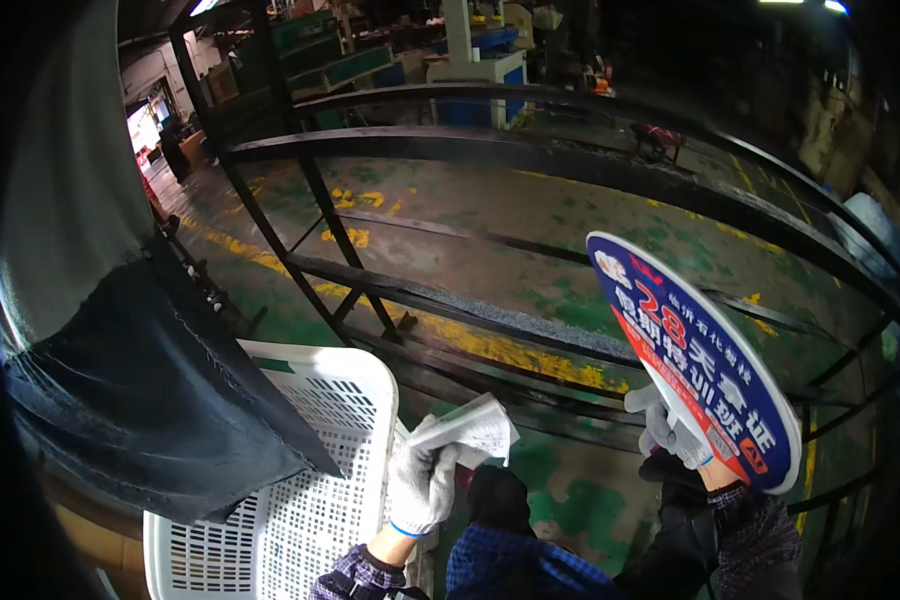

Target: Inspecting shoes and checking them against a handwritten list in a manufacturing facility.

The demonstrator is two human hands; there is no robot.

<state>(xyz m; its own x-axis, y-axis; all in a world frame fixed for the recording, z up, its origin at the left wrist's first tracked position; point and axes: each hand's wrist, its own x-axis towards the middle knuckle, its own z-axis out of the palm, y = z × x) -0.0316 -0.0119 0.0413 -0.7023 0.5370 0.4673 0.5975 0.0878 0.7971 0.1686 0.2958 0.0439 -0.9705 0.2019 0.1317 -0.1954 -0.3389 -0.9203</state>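
Note:
My left hand (422, 487), in a pale knit glove with a blue cuff edge, is closed on a folded sheet of white paper (478, 428) with faint writing. It is beside the right rim of a white perforated plastic basket (378, 380); I cannot tell whether they touch. Over to the right, my right hand (673, 432), gloved the same way, grips a flat rounded hand fan (705, 350) near its lower edge. Blue and red with large printed characters, the fan is tilted and hides part of that hand.
Dark cloth (160, 390) hangs at the left and covers part of the basket. Ahead runs a black metal rack (490, 150) with several horizontal bars. Beyond it lies a worn green floor (450, 220) with yellow markings. Machinery (480, 85) stands farther back. A white bag-like bundle (870, 235) is at far right.

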